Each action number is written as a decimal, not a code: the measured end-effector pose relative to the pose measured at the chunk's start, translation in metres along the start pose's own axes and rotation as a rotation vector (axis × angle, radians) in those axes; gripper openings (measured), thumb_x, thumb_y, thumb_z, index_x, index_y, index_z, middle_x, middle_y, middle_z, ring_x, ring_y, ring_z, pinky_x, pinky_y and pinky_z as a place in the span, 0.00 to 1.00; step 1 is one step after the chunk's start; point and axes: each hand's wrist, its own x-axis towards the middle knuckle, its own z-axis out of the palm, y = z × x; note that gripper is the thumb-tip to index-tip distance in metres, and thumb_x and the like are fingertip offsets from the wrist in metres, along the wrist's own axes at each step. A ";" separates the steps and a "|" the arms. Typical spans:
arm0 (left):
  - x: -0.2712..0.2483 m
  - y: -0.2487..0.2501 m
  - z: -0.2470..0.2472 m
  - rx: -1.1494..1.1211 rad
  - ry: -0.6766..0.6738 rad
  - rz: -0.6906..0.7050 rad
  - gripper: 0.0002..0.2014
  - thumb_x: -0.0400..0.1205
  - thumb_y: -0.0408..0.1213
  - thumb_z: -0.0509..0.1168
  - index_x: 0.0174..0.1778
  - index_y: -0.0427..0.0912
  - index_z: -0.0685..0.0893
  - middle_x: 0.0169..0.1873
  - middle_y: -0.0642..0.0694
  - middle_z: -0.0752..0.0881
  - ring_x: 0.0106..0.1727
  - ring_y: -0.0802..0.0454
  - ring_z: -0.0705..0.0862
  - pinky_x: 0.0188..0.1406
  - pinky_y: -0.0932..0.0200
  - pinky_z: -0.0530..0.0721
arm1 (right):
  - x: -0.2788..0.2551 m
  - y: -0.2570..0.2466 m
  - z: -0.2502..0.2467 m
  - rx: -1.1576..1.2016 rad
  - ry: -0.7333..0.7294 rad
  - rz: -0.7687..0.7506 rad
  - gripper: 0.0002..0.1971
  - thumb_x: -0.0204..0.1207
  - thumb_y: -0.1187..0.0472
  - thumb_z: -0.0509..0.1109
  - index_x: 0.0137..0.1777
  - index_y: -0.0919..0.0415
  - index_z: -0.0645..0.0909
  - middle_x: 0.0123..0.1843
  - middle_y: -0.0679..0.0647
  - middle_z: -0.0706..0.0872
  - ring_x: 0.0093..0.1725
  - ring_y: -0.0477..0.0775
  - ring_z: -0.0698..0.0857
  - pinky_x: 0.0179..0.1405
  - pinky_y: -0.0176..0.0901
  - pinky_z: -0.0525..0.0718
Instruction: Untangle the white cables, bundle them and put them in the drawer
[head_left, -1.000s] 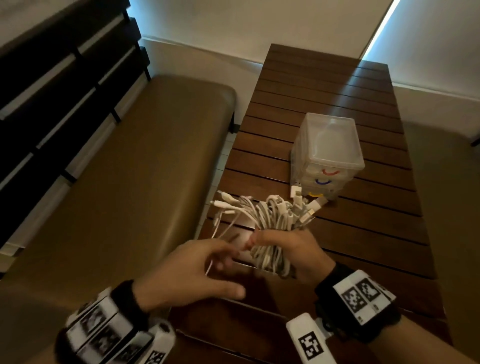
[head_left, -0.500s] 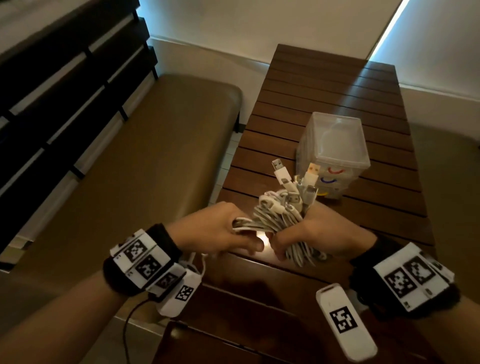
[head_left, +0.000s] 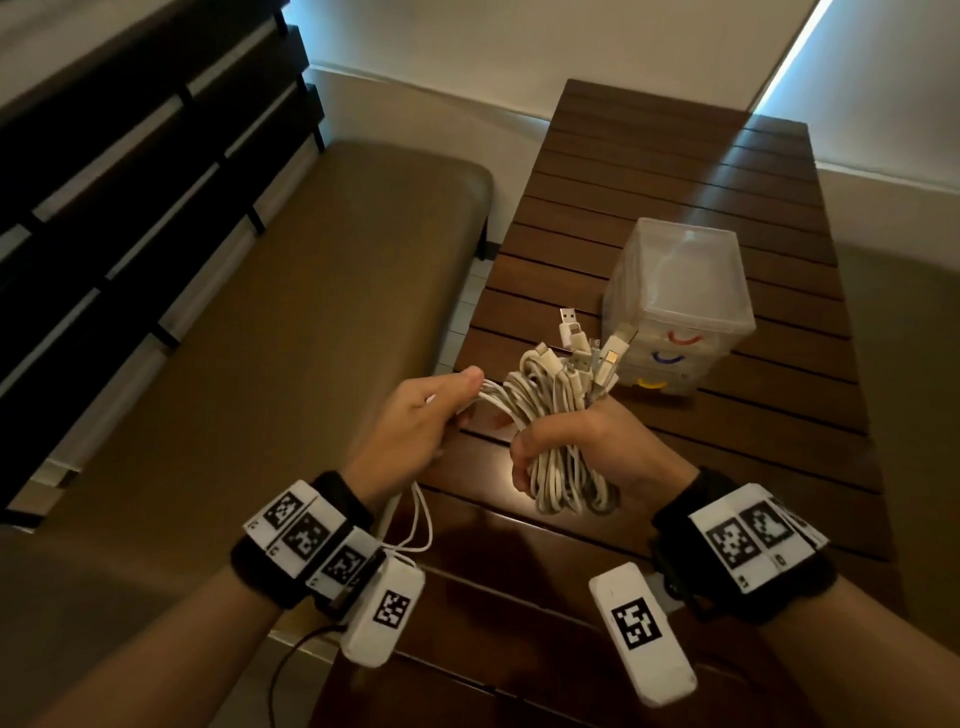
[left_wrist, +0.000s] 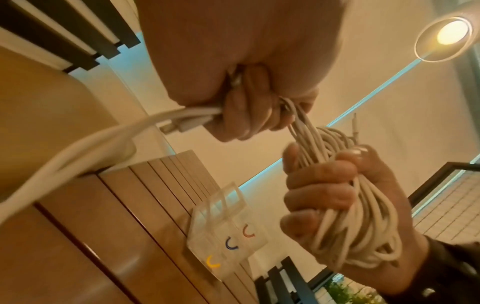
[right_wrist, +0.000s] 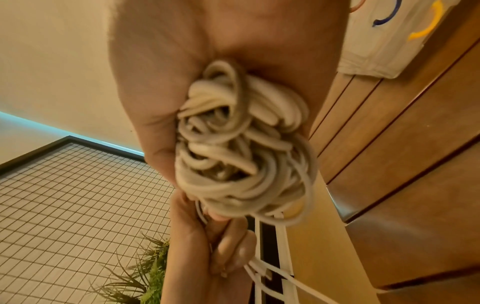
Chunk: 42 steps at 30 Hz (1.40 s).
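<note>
The fingers of the right hand are curled tight round the bundle of white cables, held above the near part of the slatted wooden counter. The looped coils hang below the fist, and several USB plugs stick up out of the top of it. The left hand, just beside the right near the counter's left edge, has its fingers clenched on a few strands that run across from the bundle; one plug end pokes out of that fist, and loose cable ends hang below the left wrist. Beyond the hands, toward the counter's right edge, stands a small translucent drawer unit with three drawers closed, their handles red, blue and yellow from top to bottom. A brown padded bench runs along the counter's left side.
</note>
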 end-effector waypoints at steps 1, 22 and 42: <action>-0.001 0.000 0.004 -0.051 0.027 -0.020 0.23 0.85 0.51 0.57 0.28 0.39 0.72 0.20 0.54 0.66 0.19 0.58 0.62 0.19 0.63 0.59 | 0.000 0.002 0.000 0.039 0.019 0.006 0.04 0.64 0.73 0.72 0.38 0.75 0.82 0.33 0.69 0.86 0.28 0.63 0.85 0.28 0.45 0.84; 0.003 0.005 0.059 -0.092 0.131 -0.171 0.26 0.89 0.54 0.43 0.70 0.41 0.77 0.55 0.42 0.88 0.55 0.56 0.86 0.61 0.60 0.82 | -0.003 0.017 0.008 0.330 0.110 0.063 0.27 0.58 0.62 0.77 0.59 0.69 0.83 0.49 0.66 0.88 0.45 0.61 0.89 0.44 0.51 0.86; 0.015 -0.010 0.046 -0.587 0.246 -0.325 0.44 0.62 0.62 0.74 0.71 0.55 0.61 0.62 0.37 0.83 0.57 0.41 0.88 0.54 0.43 0.87 | -0.004 0.019 0.029 0.411 0.233 -0.041 0.12 0.70 0.76 0.71 0.53 0.67 0.85 0.39 0.60 0.89 0.35 0.53 0.89 0.32 0.43 0.88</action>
